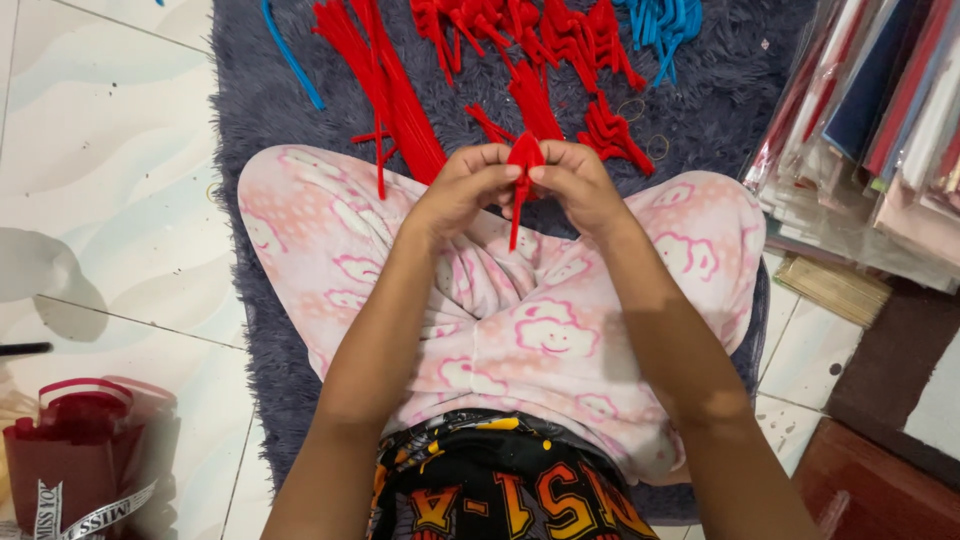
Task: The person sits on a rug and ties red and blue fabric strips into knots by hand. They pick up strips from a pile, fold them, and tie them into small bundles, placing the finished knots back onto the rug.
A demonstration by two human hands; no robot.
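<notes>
Head view: both hands' grip pinches red pipe cleaner (pixel 522 170) at its bent top.

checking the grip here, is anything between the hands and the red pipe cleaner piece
Nothing visible: the left hand and right hand both pinch the red pipe cleaner piece directly, above the lap.

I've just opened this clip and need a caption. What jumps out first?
Both hands, the left hand and the right hand, meet at centre, pinching a folded red pipe cleaner over pink cloud-print trousers. Beyond them, heaps of red pipe cleaners lie on a grey shaggy rug, with stacked packets of coloured sheets at right.
</notes>
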